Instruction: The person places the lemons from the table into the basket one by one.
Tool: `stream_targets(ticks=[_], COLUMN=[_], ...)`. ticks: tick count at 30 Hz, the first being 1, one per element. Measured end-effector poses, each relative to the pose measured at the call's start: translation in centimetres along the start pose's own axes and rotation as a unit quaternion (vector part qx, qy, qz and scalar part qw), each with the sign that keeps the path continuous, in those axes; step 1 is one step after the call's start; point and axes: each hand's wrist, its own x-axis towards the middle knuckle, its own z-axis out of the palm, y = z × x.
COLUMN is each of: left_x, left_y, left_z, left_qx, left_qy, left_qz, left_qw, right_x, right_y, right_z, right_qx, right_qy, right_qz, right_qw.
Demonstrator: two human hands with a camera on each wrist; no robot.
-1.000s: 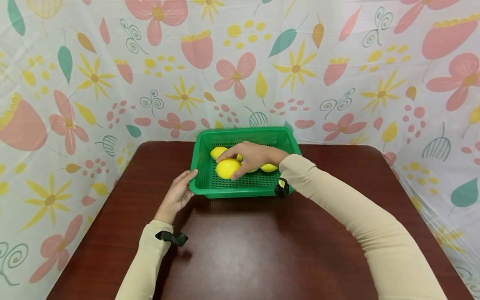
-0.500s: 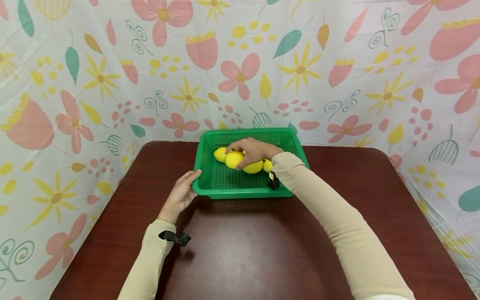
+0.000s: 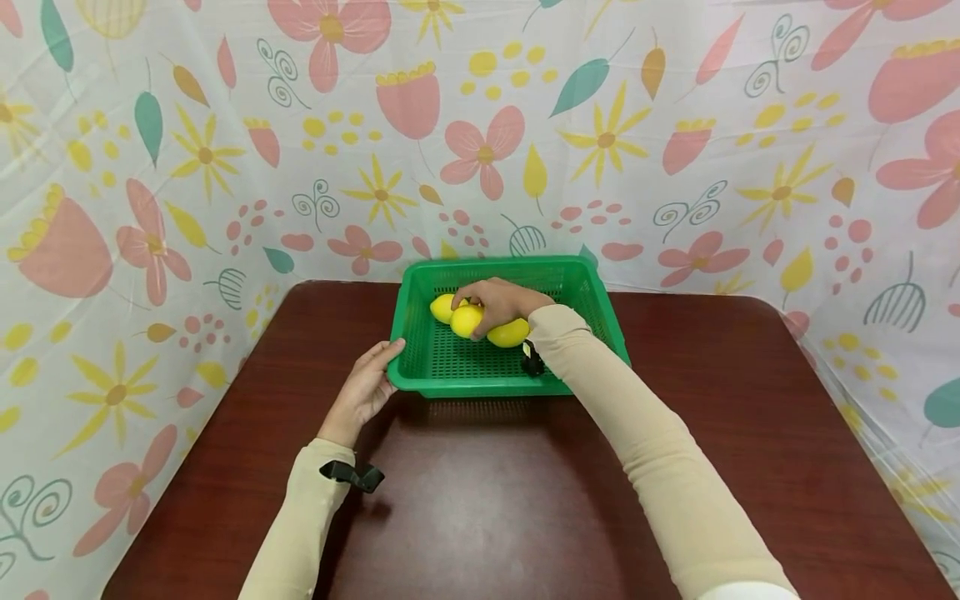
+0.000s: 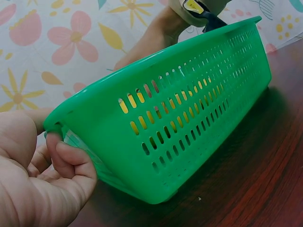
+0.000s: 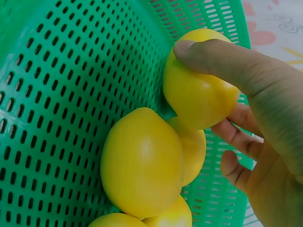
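Note:
A green plastic basket with slotted walls stands on the table. My left hand grips its left rim; in the left wrist view the fingers curl under the edge. Inside the basket, my right hand holds a yellow lemon between thumb and fingers, seen closely as the upper lemon in the right wrist view. Another lemon lies left of it and one more lemon to its right. Several lemons cluster below the held one in the right wrist view, the largest-looking lemon in front.
The basket sits near the far edge of a dark reddish-brown table. Behind and beside the table hangs a white cloth printed with flowers and leaves. A black strap is around the left sleeve.
My right hand has moved the lemon back and slightly inward within the basket, from near the front left to beside another lemon. The left hand keeps its grip; the head view shifts slightly.

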Motion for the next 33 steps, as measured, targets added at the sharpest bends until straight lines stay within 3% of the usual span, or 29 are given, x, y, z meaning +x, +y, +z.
stream_targets(ticks=[17,33], left_x=[-0.1,0.0], left_y=[0.0,0.0], left_z=[0.0,0.0], left_qx=[0.003,-0.001], left_qy=[-0.009,-0.008], left_qz=[0.0,0.003], left_qw=[1.0,1.0], right_x=[1.4,2.0], right_y=[-0.6,0.1], right_z=[0.6,1.2], right_qx=[-0.018,-0.03], right_qy=[-0.017,-0.02], right_qz=[0.035,0.037], right_qw=[0.9991,0.9986])
